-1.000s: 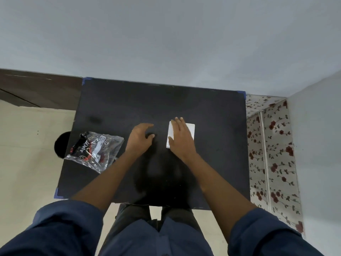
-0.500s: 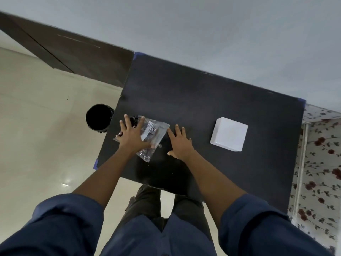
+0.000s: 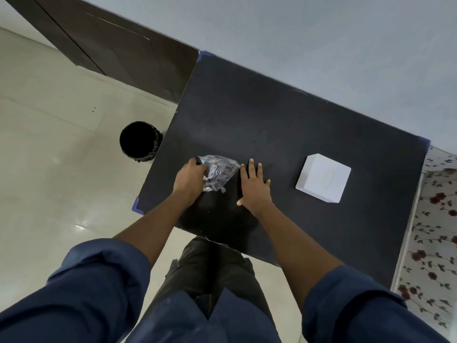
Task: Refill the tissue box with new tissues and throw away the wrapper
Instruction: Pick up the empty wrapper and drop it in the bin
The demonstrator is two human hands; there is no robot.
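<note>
A crumpled clear plastic wrapper [image 3: 221, 173] with dark print lies near the left front of the black table [image 3: 284, 129]. My left hand [image 3: 189, 178] has its fingers curled into the wrapper's left side, gripping it. Just right of the wrapper, my right hand [image 3: 254, 186] rests flat on the table with fingers spread and nothing in it. The white tissue box [image 3: 323, 177] stands closed on the right part of the table, well apart from both hands.
A black round bin [image 3: 139, 141] stands on the pale floor just left of the table's left edge. A dark wooden panel [image 3: 111, 48] runs along the back left. Floral-patterned fabric [image 3: 432, 233] lies right of the table.
My left hand went from lying flat on the wrapper to closing its fingers on it and bunching it. My right hand shifted slightly right. The view moved closer.
</note>
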